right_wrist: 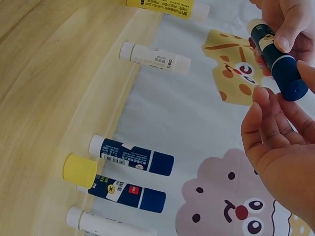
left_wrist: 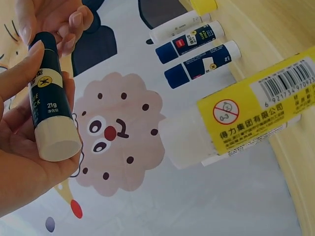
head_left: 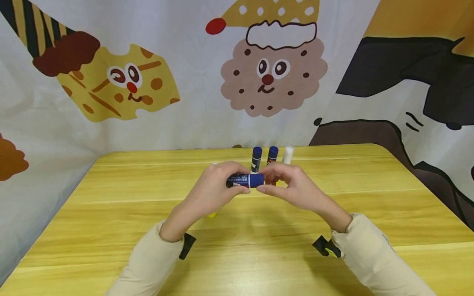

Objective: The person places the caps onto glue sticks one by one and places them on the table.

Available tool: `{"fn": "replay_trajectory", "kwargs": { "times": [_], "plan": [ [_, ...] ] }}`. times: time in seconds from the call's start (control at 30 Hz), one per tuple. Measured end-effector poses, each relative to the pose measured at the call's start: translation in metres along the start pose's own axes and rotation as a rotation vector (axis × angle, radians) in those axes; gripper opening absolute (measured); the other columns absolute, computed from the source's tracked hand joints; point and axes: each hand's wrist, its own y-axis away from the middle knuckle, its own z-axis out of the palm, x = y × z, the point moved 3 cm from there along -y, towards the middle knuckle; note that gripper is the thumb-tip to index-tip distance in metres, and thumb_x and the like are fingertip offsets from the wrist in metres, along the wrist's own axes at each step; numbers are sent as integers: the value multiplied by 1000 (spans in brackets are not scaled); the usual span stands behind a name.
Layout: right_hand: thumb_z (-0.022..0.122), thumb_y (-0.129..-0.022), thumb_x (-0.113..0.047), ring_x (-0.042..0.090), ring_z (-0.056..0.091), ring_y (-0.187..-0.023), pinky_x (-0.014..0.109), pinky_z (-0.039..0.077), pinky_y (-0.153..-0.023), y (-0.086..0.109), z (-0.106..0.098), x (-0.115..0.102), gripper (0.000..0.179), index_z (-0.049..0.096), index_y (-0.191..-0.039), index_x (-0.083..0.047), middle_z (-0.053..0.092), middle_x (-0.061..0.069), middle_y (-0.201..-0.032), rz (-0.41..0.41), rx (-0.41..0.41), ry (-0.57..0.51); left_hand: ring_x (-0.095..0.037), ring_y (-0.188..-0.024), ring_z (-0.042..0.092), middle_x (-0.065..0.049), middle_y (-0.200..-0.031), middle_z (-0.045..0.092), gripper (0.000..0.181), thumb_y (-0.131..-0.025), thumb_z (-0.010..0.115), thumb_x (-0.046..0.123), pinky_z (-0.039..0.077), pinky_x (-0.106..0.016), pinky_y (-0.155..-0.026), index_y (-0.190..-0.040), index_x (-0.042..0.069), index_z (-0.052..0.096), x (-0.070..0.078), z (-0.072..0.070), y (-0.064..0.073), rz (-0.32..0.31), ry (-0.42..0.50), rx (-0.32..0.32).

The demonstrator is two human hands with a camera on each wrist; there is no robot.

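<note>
A dark blue glue stick [head_left: 240,181] is held sideways above the table between both hands. My left hand [head_left: 212,187] grips its body, thumb in front and fingers behind. At the blue cap [right_wrist: 290,81], my right hand [head_left: 296,187] pinches the end between thumb and fingers. The white base [left_wrist: 58,142] points out of the left hand in the left wrist view. Past the hands stand two blue glue sticks [head_left: 256,158] and a white glue stick [head_left: 288,155]. A yellow glue stick [left_wrist: 261,103] stands near the left hand, mostly hidden by it in the head view.
Another white glue stick [right_wrist: 155,58] stands behind the left hand. A short yellow cylinder [right_wrist: 79,170] is in front of one blue stick. The wooden table [head_left: 259,255] meets a cartoon-printed cloth [head_left: 196,127] at its far edge.
</note>
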Motion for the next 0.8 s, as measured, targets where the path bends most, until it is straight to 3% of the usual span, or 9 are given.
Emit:
{"fn": "replay_trajectory", "kwargs": {
  "times": [0.43, 0.8],
  "plan": [
    [65, -83, -3, 14, 51, -70, 27, 43, -61, -2, -3, -3, 18, 64, -100, -7, 58, -4, -80, -41, 52, 48, -16, -87, 59, -5, -103, 63, 27, -78, 72, 14, 50, -26, -73, -102, 6, 64, 1, -2, -2, 30, 26, 12],
    [65, -81, 3, 16, 49, -73, 27, 41, -63, -3, -12, -6, 18, 64, -97, -5, 59, -1, -82, -62, 96, 8, -16, -90, 59, -5, -104, 63, 29, -78, 73, 14, 49, -28, -77, -105, 5, 65, -2, -10, -2, 41, 19, 35]
  ]
}}
